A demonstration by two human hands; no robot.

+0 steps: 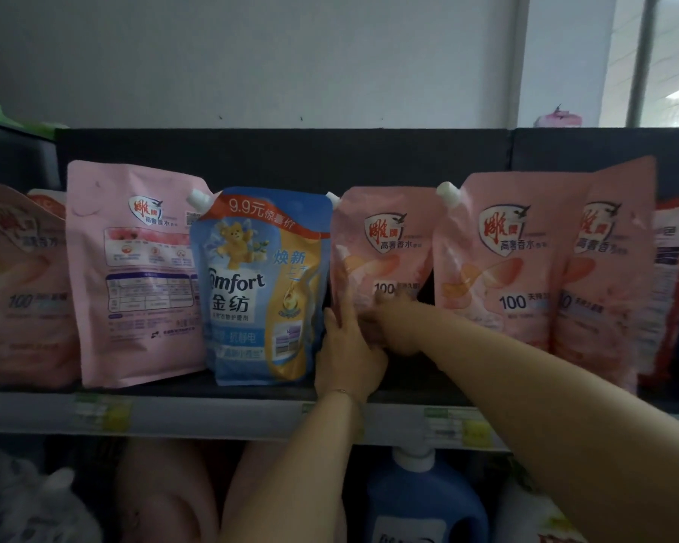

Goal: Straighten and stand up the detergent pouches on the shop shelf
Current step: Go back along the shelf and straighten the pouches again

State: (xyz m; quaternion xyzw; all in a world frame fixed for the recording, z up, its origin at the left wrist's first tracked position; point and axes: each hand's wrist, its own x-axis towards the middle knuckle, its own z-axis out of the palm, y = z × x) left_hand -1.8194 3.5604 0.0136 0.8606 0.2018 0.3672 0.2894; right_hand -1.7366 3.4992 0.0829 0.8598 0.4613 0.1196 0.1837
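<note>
Item: pink pouch [385, 244], upright on shelf [212, 413].
- Left hand [345, 346]: fingers straight, pressed flat on pouch's lower left edge.
- Right hand [389, 327]: on lower front, blurred, grip unclear.
- Risk: sideways shove topples blue pouch [259, 284], just left of fingers.

Blue softener pouch [259, 288], centre-left: "Comfort", "金纺", banner "9.9元惊喜价", "焕新".
Centre pink pouch [385, 244]: "雕牌" shield, "高奢香水", "100".
Right pink pouch [514, 260]: the same shield, "高奢香水", "100 天".
Back-facing pink pouch [134, 276], left: "高奢香水"; small print is illegible.
</note>
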